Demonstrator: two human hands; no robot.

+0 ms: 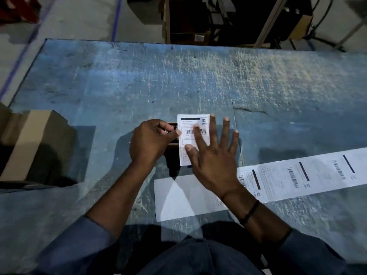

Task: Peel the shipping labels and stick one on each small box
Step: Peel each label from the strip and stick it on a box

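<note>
A small dark box (172,153) sits at the middle of the blue table, mostly covered by a white shipping label (190,124) with a barcode. My left hand (151,143) grips the box's left side, thumb at the label's left edge. My right hand (214,159) lies flat with straight, spread fingers pressing on the label. A strip of several printed labels (305,175) runs from my right wrist off to the right edge. A blank white stretch of backing (178,197) lies just in front of the box.
A brown cardboard carton (31,143) stands at the table's left edge. The worn blue table top (178,80) stretches far beyond the box. Past its far edge are dark shelving and metal frames (218,18) on a grey floor.
</note>
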